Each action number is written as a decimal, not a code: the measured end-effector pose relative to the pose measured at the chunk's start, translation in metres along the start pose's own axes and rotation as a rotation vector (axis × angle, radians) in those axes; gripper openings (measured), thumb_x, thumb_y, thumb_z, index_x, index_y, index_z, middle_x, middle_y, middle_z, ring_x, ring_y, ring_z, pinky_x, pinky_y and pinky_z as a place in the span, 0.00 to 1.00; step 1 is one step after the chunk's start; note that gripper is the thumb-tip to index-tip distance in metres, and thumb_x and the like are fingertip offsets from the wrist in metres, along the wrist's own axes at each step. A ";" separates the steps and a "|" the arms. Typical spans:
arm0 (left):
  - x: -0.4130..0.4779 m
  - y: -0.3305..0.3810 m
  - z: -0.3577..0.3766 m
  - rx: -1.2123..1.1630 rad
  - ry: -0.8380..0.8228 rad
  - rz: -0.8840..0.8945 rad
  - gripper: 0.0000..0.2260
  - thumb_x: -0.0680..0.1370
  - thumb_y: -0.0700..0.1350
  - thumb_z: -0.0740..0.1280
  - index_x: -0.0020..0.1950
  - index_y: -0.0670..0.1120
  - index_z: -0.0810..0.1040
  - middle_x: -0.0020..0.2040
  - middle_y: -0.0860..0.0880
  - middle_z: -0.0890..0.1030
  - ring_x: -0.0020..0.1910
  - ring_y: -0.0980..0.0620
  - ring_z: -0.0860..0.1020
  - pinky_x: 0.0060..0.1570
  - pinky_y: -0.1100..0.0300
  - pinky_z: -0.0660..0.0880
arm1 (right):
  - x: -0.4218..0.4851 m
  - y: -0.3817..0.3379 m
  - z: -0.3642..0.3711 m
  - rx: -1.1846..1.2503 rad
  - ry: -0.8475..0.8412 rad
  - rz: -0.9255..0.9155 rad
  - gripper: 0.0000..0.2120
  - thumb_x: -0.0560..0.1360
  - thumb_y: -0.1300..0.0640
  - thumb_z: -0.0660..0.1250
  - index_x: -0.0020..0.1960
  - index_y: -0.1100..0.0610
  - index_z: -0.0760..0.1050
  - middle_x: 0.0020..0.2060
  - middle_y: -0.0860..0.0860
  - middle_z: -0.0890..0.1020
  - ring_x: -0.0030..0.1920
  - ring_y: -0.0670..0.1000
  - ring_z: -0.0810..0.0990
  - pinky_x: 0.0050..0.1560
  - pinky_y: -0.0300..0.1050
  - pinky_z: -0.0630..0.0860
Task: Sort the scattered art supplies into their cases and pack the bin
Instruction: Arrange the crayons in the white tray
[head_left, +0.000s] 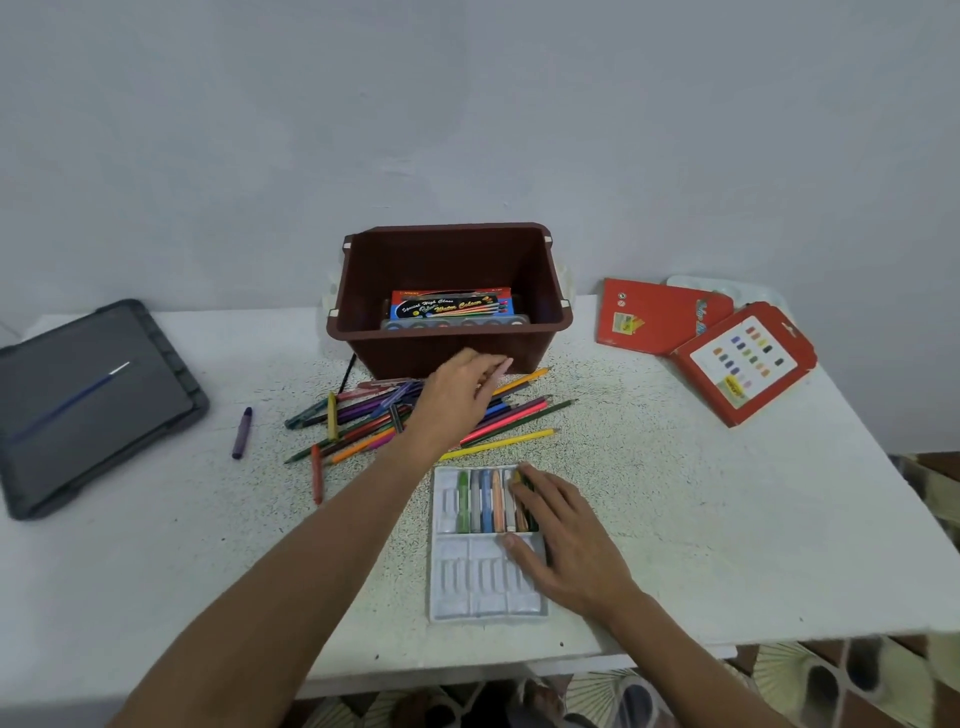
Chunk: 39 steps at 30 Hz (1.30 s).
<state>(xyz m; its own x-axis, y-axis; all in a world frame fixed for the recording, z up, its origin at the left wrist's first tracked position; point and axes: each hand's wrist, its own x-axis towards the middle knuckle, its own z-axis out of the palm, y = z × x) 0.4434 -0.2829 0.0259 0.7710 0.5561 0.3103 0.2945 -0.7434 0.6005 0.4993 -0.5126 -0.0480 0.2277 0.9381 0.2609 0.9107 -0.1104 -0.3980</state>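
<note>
A white plastic crayon tray (467, 582) lies near the table's front edge, with several crayons (485, 501) in its upper row. My right hand (563, 540) rests flat on the tray's right side, fingertips on the rightmost crayons. My left hand (460, 395) hovers over the pile of coloured pencils and pens (374, 415) in front of the brown bin (452, 332), fingers loosely extended; I cannot see anything in it. A marker box and a paint palette lie inside the bin.
A purple crayon (242, 433) and an orange crayon (316, 474) lie left of the pile. Two red cardboard cases (701, 343) sit at the right, over another white tray. A grey lid (88, 405) with a paintbrush lies at the left edge.
</note>
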 end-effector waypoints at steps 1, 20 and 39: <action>-0.003 0.007 -0.004 -0.132 -0.002 -0.091 0.14 0.82 0.50 0.64 0.63 0.46 0.80 0.49 0.49 0.80 0.43 0.56 0.80 0.49 0.61 0.79 | 0.000 0.000 0.000 -0.002 -0.003 0.000 0.28 0.81 0.40 0.60 0.74 0.56 0.67 0.76 0.48 0.63 0.74 0.51 0.64 0.72 0.51 0.64; -0.118 0.008 -0.049 -0.461 -0.101 -0.423 0.13 0.77 0.38 0.71 0.58 0.52 0.78 0.48 0.51 0.83 0.43 0.60 0.83 0.43 0.67 0.79 | 0.001 -0.005 -0.007 -0.008 -0.049 0.030 0.29 0.82 0.37 0.54 0.75 0.55 0.66 0.76 0.47 0.63 0.74 0.49 0.62 0.72 0.51 0.64; -0.169 0.001 -0.021 -0.117 -0.133 -0.126 0.22 0.80 0.46 0.67 0.72 0.57 0.66 0.53 0.58 0.80 0.51 0.62 0.79 0.50 0.79 0.69 | 0.002 -0.006 -0.007 -0.020 -0.077 0.044 0.30 0.82 0.36 0.52 0.75 0.55 0.66 0.77 0.48 0.62 0.74 0.50 0.62 0.71 0.53 0.65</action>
<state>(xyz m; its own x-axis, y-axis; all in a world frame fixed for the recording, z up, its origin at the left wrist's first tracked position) 0.3020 -0.3697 -0.0103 0.8021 0.5823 0.1325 0.3313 -0.6185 0.7125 0.4971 -0.5128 -0.0386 0.2409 0.9547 0.1747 0.9074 -0.1577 -0.3897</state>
